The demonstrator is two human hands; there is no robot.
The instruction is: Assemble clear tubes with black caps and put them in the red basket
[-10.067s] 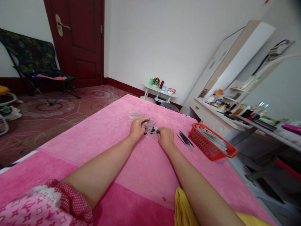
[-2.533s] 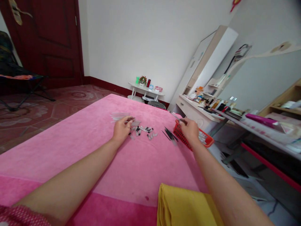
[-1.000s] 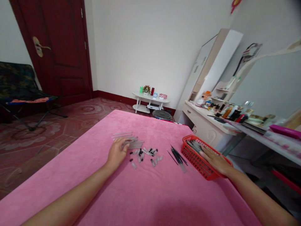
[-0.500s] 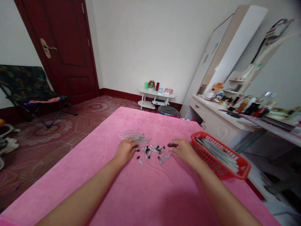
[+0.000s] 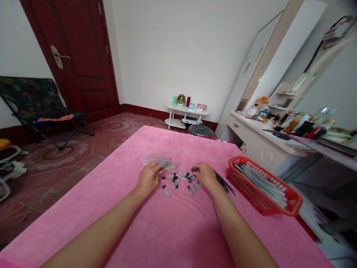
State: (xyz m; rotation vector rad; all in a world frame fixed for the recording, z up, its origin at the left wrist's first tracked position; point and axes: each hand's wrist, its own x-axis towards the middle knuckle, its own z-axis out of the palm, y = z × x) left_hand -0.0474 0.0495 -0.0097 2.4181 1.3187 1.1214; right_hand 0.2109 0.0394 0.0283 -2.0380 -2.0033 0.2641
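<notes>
On the pink bedspread [image 5: 167,230] lies a bunch of clear pen barrels [image 5: 160,162], a scatter of small clear and black pen caps [image 5: 178,180] and a bundle of thin black refills [image 5: 224,182]. My left hand [image 5: 147,178] rests curled at the near end of the clear barrels, fingers touching them. My right hand [image 5: 205,174] sits over the right side of the caps, fingers bent in a pinch on a small dark piece. A red plastic basket [image 5: 290,208] with several finished pens stands to the right.
The bed's right edge runs just past the basket; a white dresser [image 5: 259,143] crowded with bottles stands beyond it. A low white side table [image 5: 186,109], a dark red door [image 5: 80,59] and a folding chair [image 5: 36,100] are across the tiled floor.
My right hand left the red basket and came back left to the caps, now pinching a small dark piece. My left hand stayed on the clear barrels. The view shifted slightly.
</notes>
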